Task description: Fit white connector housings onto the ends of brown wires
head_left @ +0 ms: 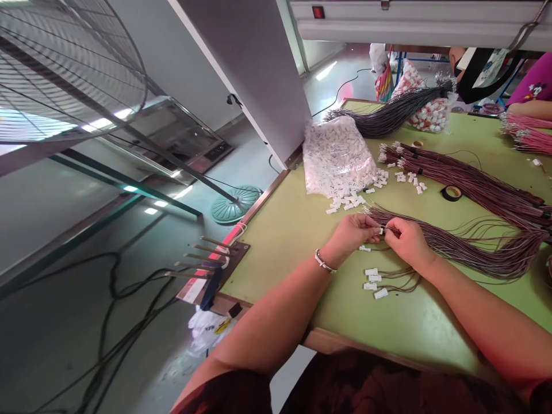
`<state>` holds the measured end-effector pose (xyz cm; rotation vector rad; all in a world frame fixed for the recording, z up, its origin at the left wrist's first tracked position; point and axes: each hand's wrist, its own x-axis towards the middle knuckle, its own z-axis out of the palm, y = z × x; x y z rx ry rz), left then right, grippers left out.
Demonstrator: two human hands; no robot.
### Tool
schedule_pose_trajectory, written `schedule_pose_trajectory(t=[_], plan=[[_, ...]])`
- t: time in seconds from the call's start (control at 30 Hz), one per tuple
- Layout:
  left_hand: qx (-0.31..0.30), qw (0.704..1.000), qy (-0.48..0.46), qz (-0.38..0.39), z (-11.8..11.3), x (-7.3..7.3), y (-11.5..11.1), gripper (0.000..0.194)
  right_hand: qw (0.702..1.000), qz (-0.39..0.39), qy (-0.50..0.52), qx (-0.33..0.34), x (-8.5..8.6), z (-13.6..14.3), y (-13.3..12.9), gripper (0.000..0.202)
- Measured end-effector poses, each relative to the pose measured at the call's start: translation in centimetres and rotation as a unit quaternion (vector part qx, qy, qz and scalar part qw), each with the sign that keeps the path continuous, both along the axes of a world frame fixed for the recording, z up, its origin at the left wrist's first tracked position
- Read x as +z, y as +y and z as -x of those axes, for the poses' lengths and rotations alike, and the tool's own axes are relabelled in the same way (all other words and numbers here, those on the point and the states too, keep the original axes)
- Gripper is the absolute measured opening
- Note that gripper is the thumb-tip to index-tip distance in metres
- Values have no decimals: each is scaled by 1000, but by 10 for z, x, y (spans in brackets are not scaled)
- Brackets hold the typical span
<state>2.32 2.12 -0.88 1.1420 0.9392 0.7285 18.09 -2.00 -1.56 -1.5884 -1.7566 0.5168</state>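
Observation:
My left hand pinches a small white connector between thumb and fingers. Close beside it, my right hand is closed on a thin brown wire, whose end meets the connector; the exact fit is too small to see. Behind both hands lies a long bundle of brown wires with bare tips toward the left. Nearer to me, several wires ending in white connectors rest on the green table. Loose white connectors spill from a clear plastic bag beyond my left hand.
More brown bundles, a roll of black tape and a dark wire bundle lie farther back. A rack with metal prongs sits at the left edge. A fan stands left. Another person's arm shows at the far right.

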Motion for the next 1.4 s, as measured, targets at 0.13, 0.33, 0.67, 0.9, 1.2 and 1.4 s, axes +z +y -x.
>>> schedule_pose_trajectory(t=[0.13, 0.33, 0.67, 0.9, 1.2, 1.4], plan=[[0, 1000, -12, -10, 2, -3, 3, 16, 998, 35, 38, -20, -1, -1, 1, 13], [-10, 1000, -5, -27, 1, -6, 4, 19, 999, 28, 31, -31, -2, -1, 2, 11], [17, 999, 13, -47, -6, -3, -3, 11, 999, 27, 15, -23, 1, 1, 1, 10], [21, 998, 29, -45, 15, 12, 8, 12, 994, 61, 86, -33, 0, -7, 4, 12], [0, 1000, -14, -3, 11, 4, 9, 16, 992, 46, 114, -41, 2, -5, 2, 14], [-14, 999, -51, -4, 10, 3, 6, 20, 988, 67, 128, -56, 7, -4, 3, 13]])
